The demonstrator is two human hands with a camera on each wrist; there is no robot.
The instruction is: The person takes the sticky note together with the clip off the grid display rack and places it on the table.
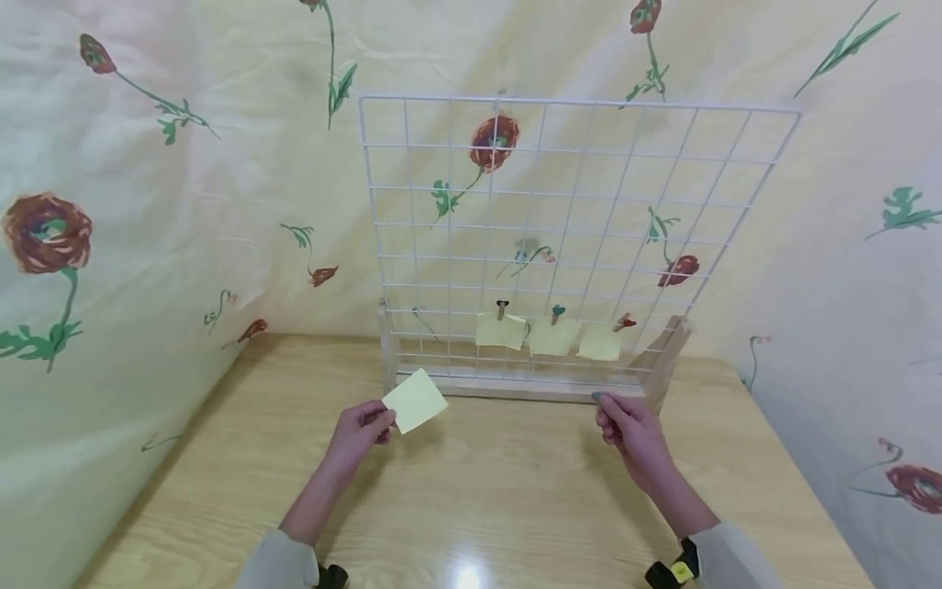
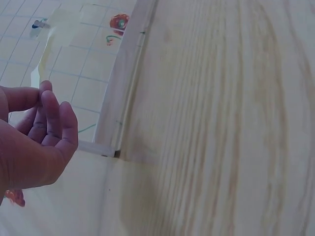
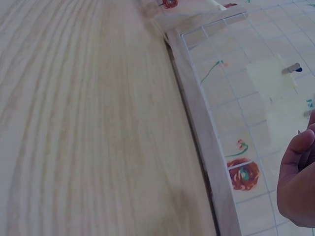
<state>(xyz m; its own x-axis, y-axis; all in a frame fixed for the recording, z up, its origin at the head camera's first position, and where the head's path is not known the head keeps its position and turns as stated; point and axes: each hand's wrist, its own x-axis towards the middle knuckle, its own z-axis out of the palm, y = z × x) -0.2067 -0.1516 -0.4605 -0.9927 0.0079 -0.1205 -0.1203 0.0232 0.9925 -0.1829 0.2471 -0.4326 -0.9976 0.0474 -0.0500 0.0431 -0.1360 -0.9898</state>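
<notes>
My left hand [image 1: 362, 431] pinches a pale yellow paper note [image 1: 416, 401] by its lower left corner, above the table. In the left wrist view the thumb and fingertips meet at the note's edge [image 2: 36, 77]. My right hand [image 1: 628, 427] pinches a small clip with a teal tip [image 1: 597, 397], in front of the rack's right end; most of the clip is hidden by the fingers. Behind the hands, a white wire grid [image 1: 574, 196] leans back in a wooden base [image 1: 515, 388]. Three yellow notes hang low on it, under a black clip [image 1: 503, 305], a teal clip [image 1: 558, 312] and a red clip [image 1: 625, 322].
The light wooden table [image 1: 500, 491] spreads between and in front of the hands. Cream cloth [image 1: 243, 188] with printed red flowers hangs behind the grid and along both sides. A wooden upright [image 1: 666, 360] stands at the base's right end. Dark bands sit at both wrists.
</notes>
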